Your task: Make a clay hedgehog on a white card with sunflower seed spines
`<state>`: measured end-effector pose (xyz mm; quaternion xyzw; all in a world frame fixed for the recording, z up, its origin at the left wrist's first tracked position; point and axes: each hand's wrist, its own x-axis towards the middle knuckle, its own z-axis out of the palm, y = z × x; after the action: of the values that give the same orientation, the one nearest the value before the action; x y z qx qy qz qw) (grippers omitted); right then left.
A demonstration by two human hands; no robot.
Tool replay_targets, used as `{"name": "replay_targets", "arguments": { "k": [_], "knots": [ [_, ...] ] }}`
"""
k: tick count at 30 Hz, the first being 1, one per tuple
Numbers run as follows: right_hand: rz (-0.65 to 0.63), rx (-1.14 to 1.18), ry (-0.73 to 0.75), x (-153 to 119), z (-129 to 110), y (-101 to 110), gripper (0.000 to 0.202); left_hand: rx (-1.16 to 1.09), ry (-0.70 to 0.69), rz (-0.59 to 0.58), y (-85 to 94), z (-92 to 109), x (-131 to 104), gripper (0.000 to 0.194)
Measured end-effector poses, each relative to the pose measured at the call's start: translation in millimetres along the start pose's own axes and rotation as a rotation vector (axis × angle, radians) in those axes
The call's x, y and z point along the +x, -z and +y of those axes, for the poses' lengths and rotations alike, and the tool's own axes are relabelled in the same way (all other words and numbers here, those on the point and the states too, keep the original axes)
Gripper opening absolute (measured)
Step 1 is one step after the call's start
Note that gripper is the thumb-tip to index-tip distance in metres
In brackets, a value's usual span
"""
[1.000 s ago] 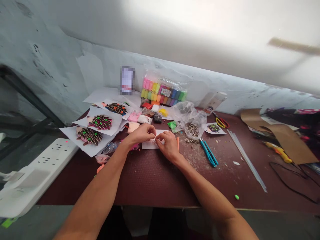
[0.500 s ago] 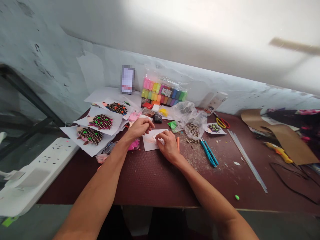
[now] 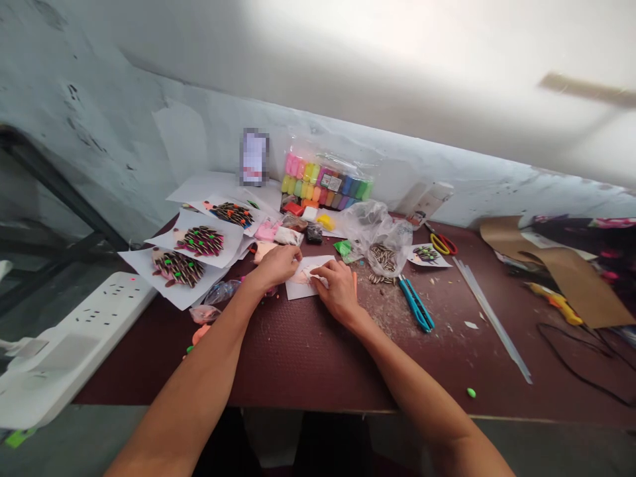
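Observation:
A small white card (image 3: 297,292) lies on the dark red table, bearing a flat pale pink clay shape (image 3: 307,273). My left hand (image 3: 281,265) is at the card's upper left side, its fingers curled together in a pinch; anything between the fingertips is hidden. From the right, my right hand (image 3: 338,289) rests on the card with bent fingers, holding it against the table beside the pink shape. An orange stick-like piece (image 3: 355,283) shows partly behind my right hand. Pale peach clay (image 3: 264,251) and a white clay packet (image 3: 289,236) sit beyond my left hand.
Seed-covered hedgehog cards (image 3: 200,240) are piled at left, near a power strip (image 3: 99,318). Behind stand a multicoloured clay pack (image 3: 325,182) and a bag of striped seeds (image 3: 385,255). To the right lie a teal utility knife (image 3: 416,305), scissors (image 3: 444,244) and translucent sticks (image 3: 491,318).
My left hand has dropped slightly down and left, closer to the card's edge, uncovering the white packet and peach clay. My right hand stays at the card almost unmoved.

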<state>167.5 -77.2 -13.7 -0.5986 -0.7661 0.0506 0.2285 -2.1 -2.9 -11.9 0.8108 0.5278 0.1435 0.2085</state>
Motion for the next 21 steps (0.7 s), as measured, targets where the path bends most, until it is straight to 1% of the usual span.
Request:
{"name": "replay_targets", "arguments": {
  "k": [4, 7, 13, 17, 21],
  "knots": [
    [0.001, -0.012, -0.025, 1, 1, 0, 0.009, 0.011, -0.005, -0.01, 1.2, 0, 0, 0.029],
    [-0.006, -0.032, -0.007, 1, 0, -1, 0.01, -0.002, 0.001, -0.012, 0.8, 0, -1, 0.029],
    [-0.049, -0.027, 0.09, -2, -2, 0, 0.016, 0.006, 0.0, 0.017, -1.1, -1, -1, 0.027],
    [-0.036, -0.049, 0.072, -5, -1, 4, 0.023, 0.016, -0.009, -0.011, 0.1, -2, -1, 0.03],
    [-0.074, -0.095, 0.079, -6, 0, 8, 0.031, -0.001, -0.014, -0.027, 1.5, -2, -1, 0.031]
  ]
}}
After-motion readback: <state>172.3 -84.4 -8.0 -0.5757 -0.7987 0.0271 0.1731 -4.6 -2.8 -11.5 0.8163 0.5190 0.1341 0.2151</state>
